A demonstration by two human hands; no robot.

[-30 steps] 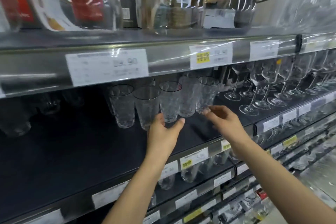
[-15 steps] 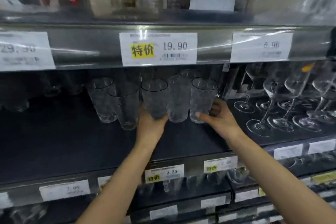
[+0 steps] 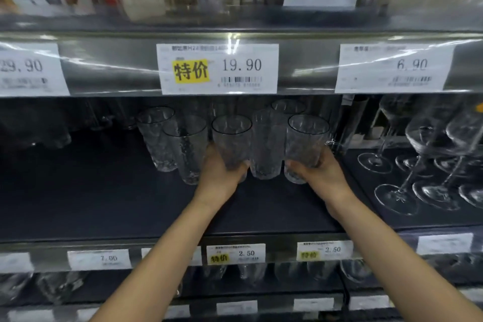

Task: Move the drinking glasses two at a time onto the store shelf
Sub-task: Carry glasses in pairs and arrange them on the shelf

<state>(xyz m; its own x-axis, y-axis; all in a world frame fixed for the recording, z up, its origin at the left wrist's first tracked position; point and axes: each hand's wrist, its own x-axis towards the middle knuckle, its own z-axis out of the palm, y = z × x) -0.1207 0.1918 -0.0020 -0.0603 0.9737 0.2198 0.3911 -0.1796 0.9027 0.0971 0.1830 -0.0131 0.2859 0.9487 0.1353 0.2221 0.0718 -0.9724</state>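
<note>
Gripping: left hand [image 3: 222, 175] holds one textured tumbler [image 3: 231, 138] | right hand [image 3: 320, 175] holds another tumbler [image 3: 305, 141] | dark shelf [image 3: 104, 198]

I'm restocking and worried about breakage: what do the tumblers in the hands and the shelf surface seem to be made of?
Tumblers: likely clear glass with a hammered, dimpled finish; the shelf shows through them, though clear plastic can't be ruled out. Shelf surface: dark and matte, without glare, possibly a liner mat.

Wine glasses [image 3: 428, 162] right; price tag [image 3: 218, 68] (19.90) above.
</note>
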